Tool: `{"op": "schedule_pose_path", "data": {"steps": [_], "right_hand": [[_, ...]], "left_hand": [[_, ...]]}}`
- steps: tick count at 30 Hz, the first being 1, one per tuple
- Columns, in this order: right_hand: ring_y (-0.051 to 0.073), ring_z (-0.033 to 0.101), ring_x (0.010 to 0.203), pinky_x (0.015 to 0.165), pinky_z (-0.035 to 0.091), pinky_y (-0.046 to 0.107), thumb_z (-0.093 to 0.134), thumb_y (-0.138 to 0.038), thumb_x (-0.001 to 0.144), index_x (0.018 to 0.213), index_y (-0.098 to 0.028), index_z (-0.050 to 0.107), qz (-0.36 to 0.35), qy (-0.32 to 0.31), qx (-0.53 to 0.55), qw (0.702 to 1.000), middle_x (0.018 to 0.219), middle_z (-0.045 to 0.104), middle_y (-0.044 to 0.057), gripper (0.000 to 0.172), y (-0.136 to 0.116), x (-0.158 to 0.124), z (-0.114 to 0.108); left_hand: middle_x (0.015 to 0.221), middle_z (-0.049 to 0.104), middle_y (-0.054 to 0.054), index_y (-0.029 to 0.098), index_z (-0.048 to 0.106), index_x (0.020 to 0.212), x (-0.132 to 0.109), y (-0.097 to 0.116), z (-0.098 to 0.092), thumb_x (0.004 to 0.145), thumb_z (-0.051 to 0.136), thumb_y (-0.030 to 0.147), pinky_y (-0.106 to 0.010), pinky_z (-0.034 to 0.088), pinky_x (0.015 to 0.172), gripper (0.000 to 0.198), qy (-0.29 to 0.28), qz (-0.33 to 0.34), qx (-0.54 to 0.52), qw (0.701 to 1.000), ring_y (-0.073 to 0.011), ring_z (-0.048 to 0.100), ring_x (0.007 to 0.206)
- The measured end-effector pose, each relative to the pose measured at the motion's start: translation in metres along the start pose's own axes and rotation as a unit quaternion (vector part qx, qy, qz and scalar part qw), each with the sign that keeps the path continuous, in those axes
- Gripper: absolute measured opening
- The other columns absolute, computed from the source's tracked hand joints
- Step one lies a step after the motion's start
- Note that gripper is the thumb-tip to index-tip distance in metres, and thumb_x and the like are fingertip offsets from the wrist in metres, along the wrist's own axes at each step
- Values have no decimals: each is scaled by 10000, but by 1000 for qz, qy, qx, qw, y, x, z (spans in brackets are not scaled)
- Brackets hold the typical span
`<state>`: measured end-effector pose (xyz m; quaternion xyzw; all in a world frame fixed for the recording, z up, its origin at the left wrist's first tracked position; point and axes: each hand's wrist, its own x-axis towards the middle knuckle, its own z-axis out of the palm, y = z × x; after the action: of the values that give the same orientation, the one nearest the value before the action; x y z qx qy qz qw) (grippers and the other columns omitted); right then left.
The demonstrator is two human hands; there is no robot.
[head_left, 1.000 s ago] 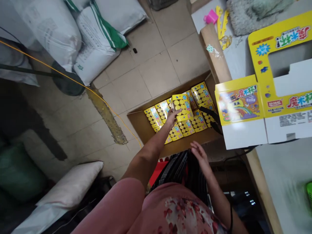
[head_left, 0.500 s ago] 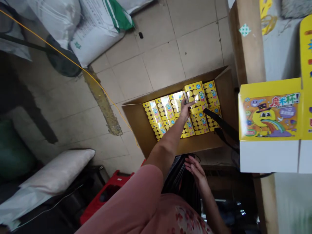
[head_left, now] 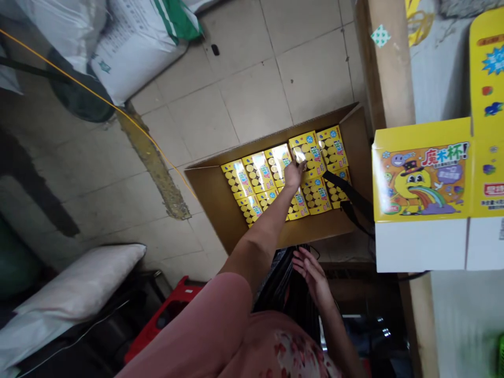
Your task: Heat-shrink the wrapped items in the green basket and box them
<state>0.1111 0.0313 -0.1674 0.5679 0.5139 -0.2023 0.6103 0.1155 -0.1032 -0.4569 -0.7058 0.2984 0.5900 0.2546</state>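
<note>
My left hand (head_left: 293, 174) reaches into an open cardboard carton (head_left: 212, 205). Its fingers grip the near left part of a yellow printed box (head_left: 311, 144) that has round yellow cups on its face. Around it lie several matching yellow boxes (head_left: 258, 170), set in two rows inside the carton. The gripped box looks level with or slightly above its neighbours; I cannot tell which. Below the carton, my right hand (head_left: 312, 273) hangs in front of my body with loosely spread fingers and nothing in them.
A black strap (head_left: 348, 191) hangs over the carton's right side. On the wooden-edged table at right lies a flattened yellow printed carton (head_left: 423, 178). White sacks (head_left: 137, 47) stand at upper left, an orange cord (head_left: 149, 136) crosses the floor, and a red plastic stool (head_left: 173, 310) sits lower left.
My left hand and the gripped yellow box have lowered a little into the carton. The whole view has shifted slightly, moving things left. My right hand keeps much the same pose.
</note>
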Motion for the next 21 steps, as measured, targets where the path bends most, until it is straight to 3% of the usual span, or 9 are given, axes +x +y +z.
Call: {"op": "schedule_pose_path", "data": {"steps": [3,5,7,9,11,15,18,21], "right_hand": [[91,619,1136,1004,510,202,854,-645,488,1357,-177,493,0,7,15,1000,1418,505,85,1051,0,1,0],[82,621,1130,994,513,189,849,-644,504,1362,-177,488,-4,10,24,1000,1416,508,82,1041,1,2,-1],[82,624,1128,998,515,189,840,-637,534,1365,-181,492,-8,12,27,1000,1414,509,83,1009,5,4,-4],[88,627,1128,1006,517,201,833,-622,558,1362,-185,503,-9,15,26,1000,1415,508,87,973,9,7,-7],[92,628,1128,1011,518,210,825,-609,579,1361,-188,508,-10,20,28,999,1416,507,90,943,12,10,-10],[94,626,1120,1017,517,232,800,-649,582,1356,-195,513,-30,30,26,999,1407,515,88,942,12,7,-7],[103,614,1153,1054,506,259,740,-780,559,1349,-240,521,-42,19,-32,998,1390,532,49,981,8,-5,1],[107,608,1143,1088,488,307,690,-861,532,1302,-277,563,-67,21,-67,995,1334,570,12,974,9,-22,4]], "left_hand": [[1165,630,-230,-10,609,1279,-7,-4,-9,941,613,228,-419,430,1014,413,41,61,137,988,-344,590,1128],[1318,556,-259,-30,506,1438,-11,-13,-11,965,567,236,-443,368,1107,546,57,149,192,968,-359,507,1274],[1494,431,-242,10,492,1486,-9,-26,-8,989,517,258,-468,214,1216,556,20,272,229,934,-362,338,1447],[1603,309,-176,95,508,1502,0,-39,0,983,538,292,-479,17,1254,556,-51,348,241,904,-342,162,1540],[1645,206,-141,135,500,1513,11,-47,8,949,597,293,-482,-118,1232,594,-106,349,266,892,-329,46,1561],[1663,101,-150,133,447,1546,16,-38,14,895,656,206,-501,-166,1210,688,-156,286,338,883,-325,-24,1561],[1655,120,-192,84,454,1527,-3,-14,2,864,658,114,-531,-99,1221,694,-184,255,406,858,-373,-9,1553],[1643,168,-211,56,476,1499,-34,7,-24,875,636,143,-552,40,1235,650,-165,269,419,851,-425,62,1534]]}}
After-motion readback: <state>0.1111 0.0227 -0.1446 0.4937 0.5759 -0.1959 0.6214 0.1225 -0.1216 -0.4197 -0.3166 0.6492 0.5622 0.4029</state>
